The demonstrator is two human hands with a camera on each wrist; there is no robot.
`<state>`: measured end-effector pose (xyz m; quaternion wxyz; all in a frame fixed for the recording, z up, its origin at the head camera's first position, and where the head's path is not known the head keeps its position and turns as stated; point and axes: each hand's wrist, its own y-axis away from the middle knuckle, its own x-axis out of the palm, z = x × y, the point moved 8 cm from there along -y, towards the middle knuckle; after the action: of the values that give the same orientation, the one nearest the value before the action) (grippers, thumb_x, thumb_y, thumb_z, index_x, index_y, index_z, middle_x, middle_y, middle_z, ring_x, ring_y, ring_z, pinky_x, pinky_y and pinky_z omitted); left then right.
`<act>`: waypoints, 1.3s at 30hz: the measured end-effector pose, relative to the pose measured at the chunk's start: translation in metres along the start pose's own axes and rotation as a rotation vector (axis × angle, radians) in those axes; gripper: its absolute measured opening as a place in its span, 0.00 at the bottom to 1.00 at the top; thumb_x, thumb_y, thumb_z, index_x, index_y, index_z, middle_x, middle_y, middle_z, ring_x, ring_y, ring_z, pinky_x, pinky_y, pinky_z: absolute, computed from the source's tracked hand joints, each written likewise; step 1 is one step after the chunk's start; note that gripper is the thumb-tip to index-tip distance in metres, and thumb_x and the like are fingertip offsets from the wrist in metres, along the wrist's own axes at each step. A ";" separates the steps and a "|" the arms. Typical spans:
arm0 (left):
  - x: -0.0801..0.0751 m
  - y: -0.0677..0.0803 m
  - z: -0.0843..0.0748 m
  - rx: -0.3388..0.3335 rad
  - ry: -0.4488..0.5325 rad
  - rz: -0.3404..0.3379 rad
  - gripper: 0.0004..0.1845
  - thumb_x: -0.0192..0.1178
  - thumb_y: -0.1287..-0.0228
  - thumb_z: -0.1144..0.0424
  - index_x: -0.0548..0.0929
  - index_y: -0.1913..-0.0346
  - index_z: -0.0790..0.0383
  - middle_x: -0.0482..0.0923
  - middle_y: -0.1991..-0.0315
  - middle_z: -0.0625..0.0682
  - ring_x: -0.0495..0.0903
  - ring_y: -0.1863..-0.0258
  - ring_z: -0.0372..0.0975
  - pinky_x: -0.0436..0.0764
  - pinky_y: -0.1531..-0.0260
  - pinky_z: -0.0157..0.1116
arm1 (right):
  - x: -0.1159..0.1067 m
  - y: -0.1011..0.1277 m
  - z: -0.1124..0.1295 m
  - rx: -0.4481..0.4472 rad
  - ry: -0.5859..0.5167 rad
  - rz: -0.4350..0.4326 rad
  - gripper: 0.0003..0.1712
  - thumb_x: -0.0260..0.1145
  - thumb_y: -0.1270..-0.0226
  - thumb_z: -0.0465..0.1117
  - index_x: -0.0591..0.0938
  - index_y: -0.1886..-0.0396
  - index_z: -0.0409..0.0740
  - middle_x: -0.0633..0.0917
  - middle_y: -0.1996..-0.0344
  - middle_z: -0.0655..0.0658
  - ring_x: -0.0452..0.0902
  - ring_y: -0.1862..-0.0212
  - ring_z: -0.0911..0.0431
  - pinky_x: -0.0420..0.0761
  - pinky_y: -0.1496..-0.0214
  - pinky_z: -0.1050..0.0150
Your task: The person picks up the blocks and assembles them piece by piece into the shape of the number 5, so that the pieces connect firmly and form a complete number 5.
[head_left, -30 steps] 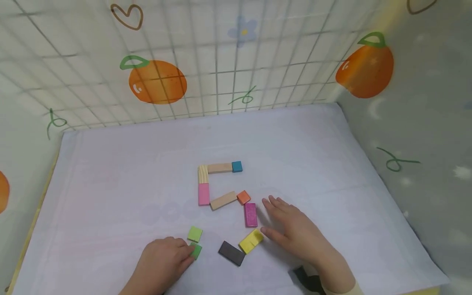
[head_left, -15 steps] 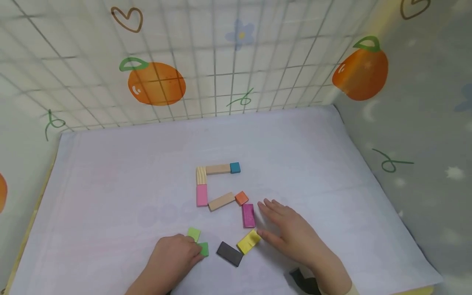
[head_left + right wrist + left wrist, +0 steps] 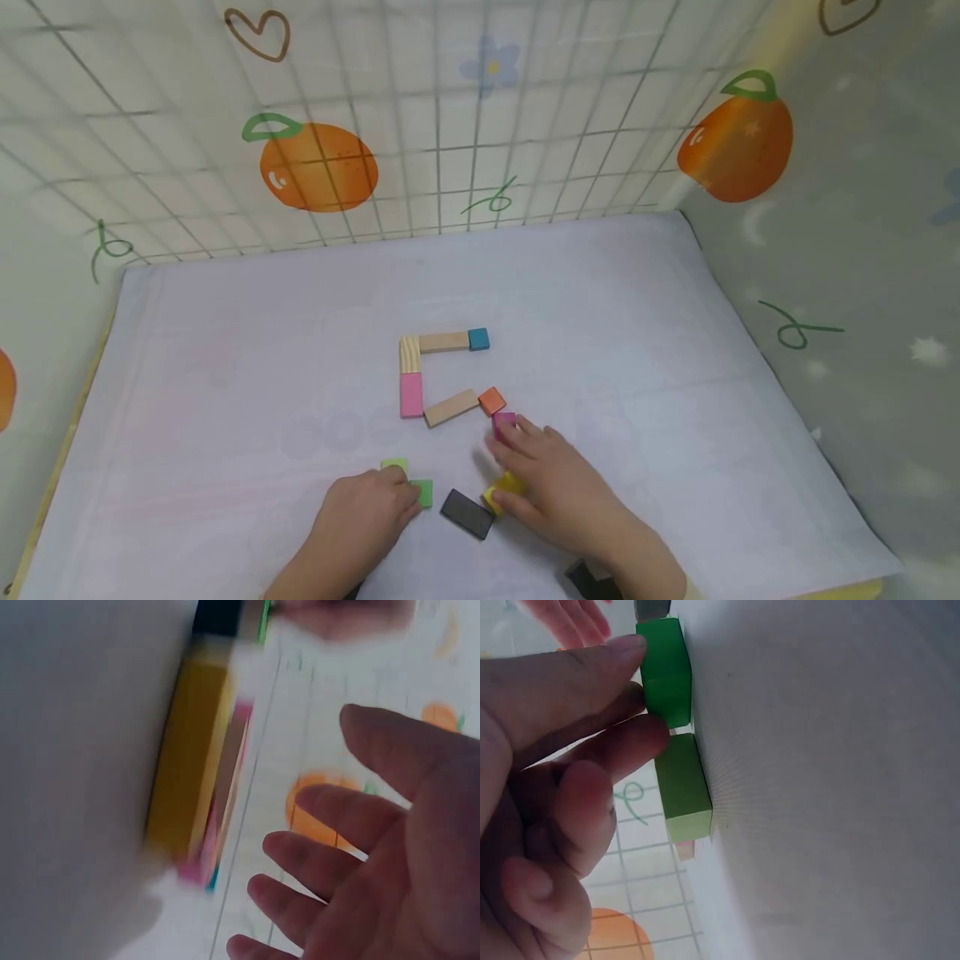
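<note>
- Nearest the camera, two bare hands rest low on a pale sheet [image 3: 225,350] covering the table.
- The left hand [image 3: 365,510] touches a green block [image 3: 423,492] with its thumb and fingertips; its fingers are only loosely bent, not curled round the block. The wrist view shows the fingertips against the block's side.
- A lighter green block [image 3: 393,465] lies just beyond, next to the same fingertips.
- A black block [image 3: 467,513] lies flat between the two hands.
- The right hand [image 3: 551,483] is spread open, fingers relaxed, holding nothing. It hovers over a yellow block [image 3: 504,487] and partly hides it.
- Its fingertips reach a magenta block [image 3: 502,420], mostly covered.
- Farther back, an orange block [image 3: 491,401], a slanted wooden block [image 3: 451,407] and a pink block [image 3: 410,394] form a row.
- Beyond them, a striped wooden block [image 3: 409,354], a plain wooden block [image 3: 443,342] and a blue block [image 3: 478,338] turn a corner.
- At the back, a wire grid wall [image 3: 450,125] stands with orange prints behind.
</note>
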<state>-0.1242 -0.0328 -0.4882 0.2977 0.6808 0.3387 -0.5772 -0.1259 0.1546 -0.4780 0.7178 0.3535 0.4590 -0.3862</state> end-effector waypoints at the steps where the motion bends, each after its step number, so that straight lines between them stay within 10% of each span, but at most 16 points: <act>1: 0.000 0.000 0.000 0.000 -0.003 -0.001 0.08 0.69 0.37 0.51 0.88 0.69 0.49 0.73 0.78 0.39 0.63 0.84 0.29 0.64 0.86 0.27 | 0.004 -0.001 0.009 -0.046 0.008 0.022 0.36 0.62 0.29 0.61 0.71 0.26 0.55 0.66 0.23 0.47 0.57 0.21 0.47 0.62 0.24 0.40; 15: 0.008 0.003 -0.002 -0.007 0.051 0.067 0.14 0.62 0.30 0.55 0.87 0.49 0.56 0.79 0.69 0.43 0.63 0.84 0.29 0.67 0.85 0.29 | 0.023 -0.028 0.046 -0.206 0.203 0.031 0.25 0.62 0.26 0.51 0.77 0.32 0.68 0.64 0.22 0.42 0.52 0.20 0.41 0.62 0.26 0.36; 39: -0.007 0.015 -0.015 0.068 0.004 -0.010 0.12 0.65 0.33 0.51 0.91 0.54 0.52 0.83 0.69 0.40 0.75 0.78 0.30 0.73 0.83 0.28 | 0.024 -0.039 0.061 -0.256 0.282 0.037 0.23 0.58 0.24 0.49 0.78 0.32 0.62 0.66 0.23 0.53 0.55 0.20 0.48 0.60 0.24 0.37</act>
<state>-0.1042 -0.0310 -0.4787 0.2708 0.6900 0.3228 -0.5885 -0.1299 0.0792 -0.4862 0.6924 0.3186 0.5937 -0.2580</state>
